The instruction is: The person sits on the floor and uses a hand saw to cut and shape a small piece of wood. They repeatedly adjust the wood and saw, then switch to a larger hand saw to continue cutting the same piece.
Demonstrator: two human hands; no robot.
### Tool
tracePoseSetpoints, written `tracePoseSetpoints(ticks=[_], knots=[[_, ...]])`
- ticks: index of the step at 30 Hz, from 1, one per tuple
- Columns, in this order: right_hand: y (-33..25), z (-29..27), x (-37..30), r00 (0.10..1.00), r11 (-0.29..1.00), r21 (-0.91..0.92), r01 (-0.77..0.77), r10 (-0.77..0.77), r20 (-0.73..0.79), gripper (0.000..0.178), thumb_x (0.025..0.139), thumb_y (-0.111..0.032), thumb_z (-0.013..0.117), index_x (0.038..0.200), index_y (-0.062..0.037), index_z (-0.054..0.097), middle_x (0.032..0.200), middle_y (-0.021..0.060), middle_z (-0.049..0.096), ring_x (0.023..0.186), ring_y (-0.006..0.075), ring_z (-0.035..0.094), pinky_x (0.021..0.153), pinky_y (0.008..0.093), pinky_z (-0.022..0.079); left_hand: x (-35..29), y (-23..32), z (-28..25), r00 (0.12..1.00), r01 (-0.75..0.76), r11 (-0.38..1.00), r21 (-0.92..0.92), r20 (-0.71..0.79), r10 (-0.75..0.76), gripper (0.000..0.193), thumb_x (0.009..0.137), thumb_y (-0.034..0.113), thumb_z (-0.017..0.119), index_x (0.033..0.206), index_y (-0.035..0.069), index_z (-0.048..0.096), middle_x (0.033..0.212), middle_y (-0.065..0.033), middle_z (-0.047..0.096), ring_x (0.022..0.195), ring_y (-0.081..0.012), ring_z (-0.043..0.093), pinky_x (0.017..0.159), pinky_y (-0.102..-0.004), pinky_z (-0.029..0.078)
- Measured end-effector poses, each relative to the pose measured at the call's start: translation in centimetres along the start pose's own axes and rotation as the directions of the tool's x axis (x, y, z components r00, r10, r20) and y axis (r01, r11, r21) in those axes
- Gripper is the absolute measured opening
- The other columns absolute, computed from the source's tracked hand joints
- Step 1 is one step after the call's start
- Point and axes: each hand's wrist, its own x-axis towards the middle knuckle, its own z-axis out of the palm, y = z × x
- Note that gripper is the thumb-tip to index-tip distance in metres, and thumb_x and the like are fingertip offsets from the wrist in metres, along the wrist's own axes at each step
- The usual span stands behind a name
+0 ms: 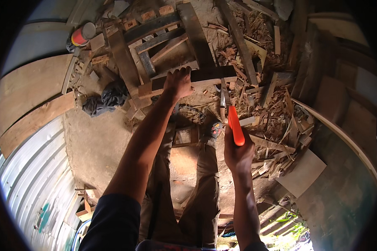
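Note:
My left hand (178, 83) presses down on a dark wooden plank (205, 75) that lies across a rough wooden frame (155, 37) on the ground. My right hand (238, 151) grips the orange handle (236, 125) of a hand saw whose narrow metal blade (224, 95) points up toward the plank's right end. The blade sits just below the plank's edge, to the right of my left hand. My legs stand below the plank.
Wood scraps and shavings (272, 113) litter the ground at right. A dark cloth bundle (107, 98) lies left of the frame, a red-and-grey can (83, 34) at top left. Corrugated metal sheeting (33, 167) lines the left; boards (29, 92) lean above it.

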Motion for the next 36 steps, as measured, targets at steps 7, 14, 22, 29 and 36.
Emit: tracePoseSetpoints(ticks=[7, 14, 22, 29, 36], knots=[[-3.5, -3.0, -3.6, 0.999, 0.997, -0.066, -0.04, 0.04, -0.003, 0.02, 0.093, -0.013, 0.068, 0.081, 0.0025, 0.062, 0.062, 0.014, 0.059, 0.051, 0.021, 0.058, 0.049, 0.0368, 0.044, 0.6, -0.3, -0.8, 0.992, 0.037, 0.999, -0.031, 0.124, -0.033, 0.08, 0.074, 0.038, 0.079, 0.136, 0.004, 0.043, 0.124, -0.015, 0.06, 0.116, -0.0303, 0.061, 0.094, -0.0489, 0.049], [-2.5, 0.8, 2.9, 0.999, 0.998, -0.053, -0.036, 0.036, 0.008, 0.024, 0.095, -0.016, 0.066, 0.081, 0.003, 0.064, 0.062, 0.0123, 0.061, 0.051, 0.0199, 0.056, 0.049, 0.0361, 0.044, -0.1, 0.2, -0.6, 0.994, 0.024, 0.999, -0.036, 0.103, -0.021, 0.07, 0.074, 0.033, 0.077, 0.13, 0.003, 0.046, 0.119, -0.0146, 0.062, 0.114, -0.0298, 0.062, 0.089, -0.0495, 0.051], [-2.9, -1.1, 0.2, 0.994, 0.991, -0.086, -0.099, 0.102, 0.028, 0.021, 0.092, -0.014, 0.068, 0.079, 0.0012, 0.062, 0.064, 0.0155, 0.064, 0.054, 0.0285, 0.064, 0.049, 0.0383, 0.047, 0.5, -0.2, -1.1, 0.994, 0.022, 0.992, -0.124, 0.108, -0.009, 0.072, 0.074, 0.029, 0.075, 0.133, 0.002, 0.045, 0.116, -0.0182, 0.064, 0.112, -0.0329, 0.063, 0.094, -0.0526, 0.05], [-4.3, 0.1, 7.4, 0.964, 0.992, 0.026, -0.123, 0.113, 0.239, 0.028, 0.094, -0.024, 0.068, 0.085, 0.0, 0.058, 0.063, 0.012, 0.06, 0.053, 0.0202, 0.059, 0.053, 0.0356, 0.046, 0.9, -0.9, -1.5, 0.986, 0.027, 0.993, -0.116, 0.167, -0.007, 0.07, 0.075, 0.03, 0.074, 0.132, 0.001, 0.046, 0.118, -0.0203, 0.065, 0.108, -0.0331, 0.066, 0.089, -0.0487, 0.054], [-0.2, 1.1, 5.0, 0.999, 0.998, -0.044, 0.048, -0.048, -0.016, 0.028, 0.093, -0.024, 0.072, 0.09, 0.0007, 0.061, 0.058, 0.0082, 0.058, 0.051, 0.0111, 0.056, 0.047, 0.0318, 0.042, 1.6, 0.1, -2.2, 0.987, 0.046, 0.989, -0.141, 0.158, -0.023, 0.071, 0.075, 0.032, 0.077, 0.131, -0.001, 0.046, 0.124, -0.0216, 0.062, 0.114, -0.0332, 0.064, 0.093, -0.0496, 0.052]])
